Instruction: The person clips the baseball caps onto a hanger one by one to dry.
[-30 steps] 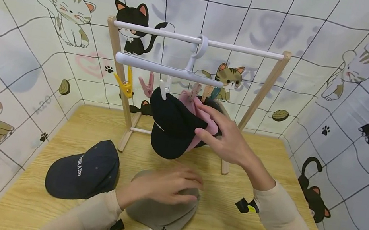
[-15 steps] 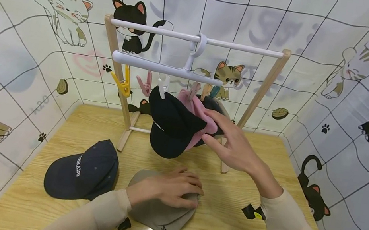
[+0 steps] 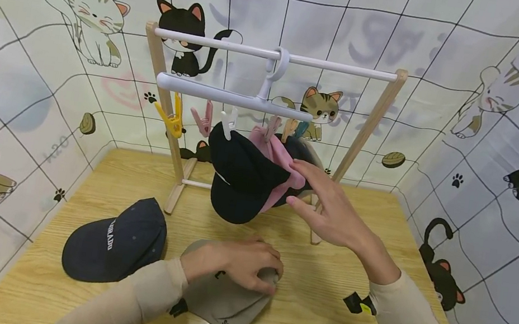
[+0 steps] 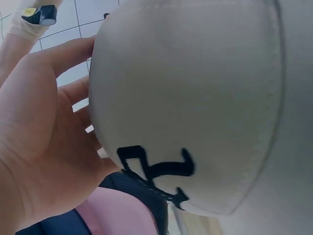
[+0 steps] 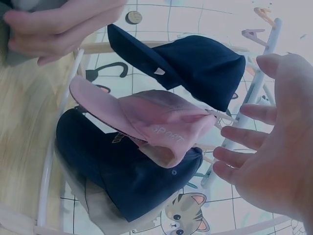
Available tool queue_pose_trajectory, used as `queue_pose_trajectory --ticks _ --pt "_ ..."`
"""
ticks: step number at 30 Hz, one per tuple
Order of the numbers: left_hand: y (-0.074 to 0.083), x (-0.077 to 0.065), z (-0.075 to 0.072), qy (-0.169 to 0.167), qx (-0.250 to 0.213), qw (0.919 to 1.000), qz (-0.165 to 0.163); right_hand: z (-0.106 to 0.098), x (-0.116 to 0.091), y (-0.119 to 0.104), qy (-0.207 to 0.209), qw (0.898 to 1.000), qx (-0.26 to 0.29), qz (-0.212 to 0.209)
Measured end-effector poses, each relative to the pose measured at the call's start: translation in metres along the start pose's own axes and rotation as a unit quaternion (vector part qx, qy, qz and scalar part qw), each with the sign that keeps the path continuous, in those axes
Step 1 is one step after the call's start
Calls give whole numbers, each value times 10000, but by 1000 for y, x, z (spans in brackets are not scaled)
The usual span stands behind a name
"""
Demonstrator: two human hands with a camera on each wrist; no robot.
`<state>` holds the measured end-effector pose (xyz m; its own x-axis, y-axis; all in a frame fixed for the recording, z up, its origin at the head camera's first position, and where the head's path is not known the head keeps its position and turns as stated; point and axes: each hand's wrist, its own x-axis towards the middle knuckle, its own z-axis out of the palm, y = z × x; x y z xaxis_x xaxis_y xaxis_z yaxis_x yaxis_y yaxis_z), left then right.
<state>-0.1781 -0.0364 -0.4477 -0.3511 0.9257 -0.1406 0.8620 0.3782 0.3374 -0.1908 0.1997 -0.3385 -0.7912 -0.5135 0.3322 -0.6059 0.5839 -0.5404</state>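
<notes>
My left hand (image 3: 245, 264) grips the back edge of a grey-beige cap (image 3: 222, 303) marked SPOR on the table. In the left wrist view, the fingers reach behind the rounded crown (image 4: 181, 88) with its black lettering. My right hand (image 3: 330, 210) is held with fingers extended beside the hanging pink cap (image 3: 294, 180); in the right wrist view a gap shows between the fingers and that cap. A black cap (image 3: 242, 176) hangs to its left. Behind the pink one, the right wrist view shows a dark blue cap (image 5: 132, 171) and a beige cap (image 5: 98, 203).
A lavender hanger (image 3: 234, 96) with several clothespins hangs from the white rod (image 3: 345, 69) of a wooden-legged rack. The yellow clothespin (image 3: 174, 120) and pink clothespin (image 3: 202, 119) hold nothing. A navy cap (image 3: 125, 240) lies at the table's left. Cat-print cloth surrounds the table.
My left hand has come down onto the grey-beige cap and taken hold of it; the cap has shifted slightly, showing a letter. My right hand has drawn back rightward from the pink cap.
</notes>
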Motion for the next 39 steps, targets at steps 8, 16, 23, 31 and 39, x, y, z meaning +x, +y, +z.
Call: queue_pose_trajectory --ticks 8,16,23,31,39 --pt "-1 -6 -18 -154 -1000 9946 240 1 -2 4 -64 9997 -203 -72" --pt "0 -20 -34 -213 -1580 9859 503 -1 -5 4 -147 9988 -419 -210" --pt "6 -36 -51 -14 -1933 9778 810 -2 -3 1 -176 9983 -434 -342" --pt "9 -64 -64 607 -1982 9737 948 -1 1 -3 -153 9978 -368 -527" --pt "7 -94 -66 1471 -2177 9590 1061 2 7 -9 -79 9957 -286 -876"
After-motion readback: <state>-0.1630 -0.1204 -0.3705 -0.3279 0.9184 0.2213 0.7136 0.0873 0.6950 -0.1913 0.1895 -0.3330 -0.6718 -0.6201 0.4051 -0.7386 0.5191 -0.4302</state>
